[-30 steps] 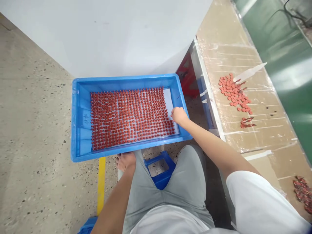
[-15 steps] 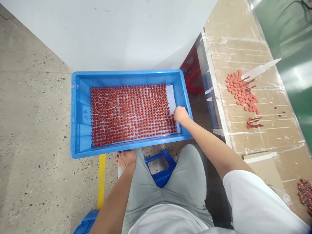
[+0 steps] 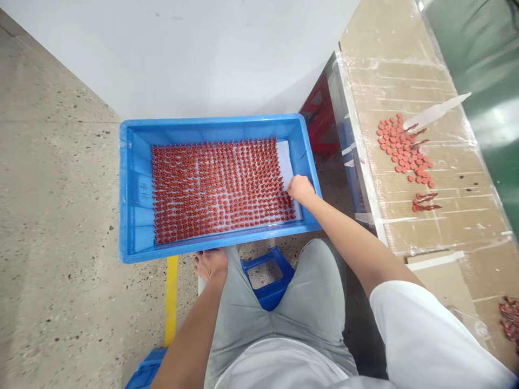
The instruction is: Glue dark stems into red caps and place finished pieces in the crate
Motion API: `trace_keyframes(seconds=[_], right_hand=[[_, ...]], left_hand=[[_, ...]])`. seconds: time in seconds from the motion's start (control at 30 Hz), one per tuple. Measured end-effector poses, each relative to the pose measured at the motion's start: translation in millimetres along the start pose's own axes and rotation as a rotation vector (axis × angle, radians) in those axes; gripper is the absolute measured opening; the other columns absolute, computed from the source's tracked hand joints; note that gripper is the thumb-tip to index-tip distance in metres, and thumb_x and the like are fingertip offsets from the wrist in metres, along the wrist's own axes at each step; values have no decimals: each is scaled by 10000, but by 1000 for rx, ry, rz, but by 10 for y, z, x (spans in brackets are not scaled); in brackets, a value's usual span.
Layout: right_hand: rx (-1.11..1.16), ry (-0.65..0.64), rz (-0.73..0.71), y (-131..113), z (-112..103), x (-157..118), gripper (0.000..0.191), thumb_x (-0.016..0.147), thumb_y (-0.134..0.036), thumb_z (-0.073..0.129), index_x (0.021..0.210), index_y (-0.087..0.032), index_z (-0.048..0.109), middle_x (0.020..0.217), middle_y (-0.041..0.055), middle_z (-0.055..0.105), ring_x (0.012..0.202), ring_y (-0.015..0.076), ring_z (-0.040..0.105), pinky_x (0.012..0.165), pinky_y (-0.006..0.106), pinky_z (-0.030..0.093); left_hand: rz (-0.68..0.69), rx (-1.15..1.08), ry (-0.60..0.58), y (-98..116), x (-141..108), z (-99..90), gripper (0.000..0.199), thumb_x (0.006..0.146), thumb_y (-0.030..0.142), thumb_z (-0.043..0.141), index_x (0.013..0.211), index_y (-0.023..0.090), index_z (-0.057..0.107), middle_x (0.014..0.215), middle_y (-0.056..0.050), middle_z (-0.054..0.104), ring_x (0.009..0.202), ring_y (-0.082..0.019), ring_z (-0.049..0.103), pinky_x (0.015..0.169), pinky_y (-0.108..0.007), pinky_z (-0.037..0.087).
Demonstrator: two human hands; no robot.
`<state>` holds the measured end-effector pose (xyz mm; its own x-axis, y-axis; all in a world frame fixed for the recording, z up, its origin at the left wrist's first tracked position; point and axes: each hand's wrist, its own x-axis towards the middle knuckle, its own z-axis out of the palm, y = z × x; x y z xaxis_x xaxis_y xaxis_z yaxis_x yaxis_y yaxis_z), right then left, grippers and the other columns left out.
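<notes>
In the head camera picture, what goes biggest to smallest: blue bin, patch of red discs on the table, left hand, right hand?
1. Blue bin
2. Patch of red discs
3. Left hand and right hand: too alike to rank

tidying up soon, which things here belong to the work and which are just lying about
In the work: right hand, left hand, blue bin, red pieces, white sheet; likely red discs.
Seemingly just lying about: red item by the wall, blue item lower left.

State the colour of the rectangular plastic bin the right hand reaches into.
The rectangular plastic bin is blue; the head view shows it best.
</notes>
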<state>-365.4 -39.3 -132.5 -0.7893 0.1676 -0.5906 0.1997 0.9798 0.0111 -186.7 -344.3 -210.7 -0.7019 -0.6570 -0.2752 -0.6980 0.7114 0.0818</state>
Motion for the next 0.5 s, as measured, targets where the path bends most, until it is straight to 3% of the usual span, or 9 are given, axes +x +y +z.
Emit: trace_keyframes(seconds=[0.5], right_hand=[[24,78,47,2,16,-15,245,791,-166,583,1002,-96,685,970,175,700,905,237,670,754,273,508]], left_hand=[[10,6,3,-3,4,-2,410,843,348,414,1051,96,660,1112,-219,627,1067,-369,561,866,-497,441]])
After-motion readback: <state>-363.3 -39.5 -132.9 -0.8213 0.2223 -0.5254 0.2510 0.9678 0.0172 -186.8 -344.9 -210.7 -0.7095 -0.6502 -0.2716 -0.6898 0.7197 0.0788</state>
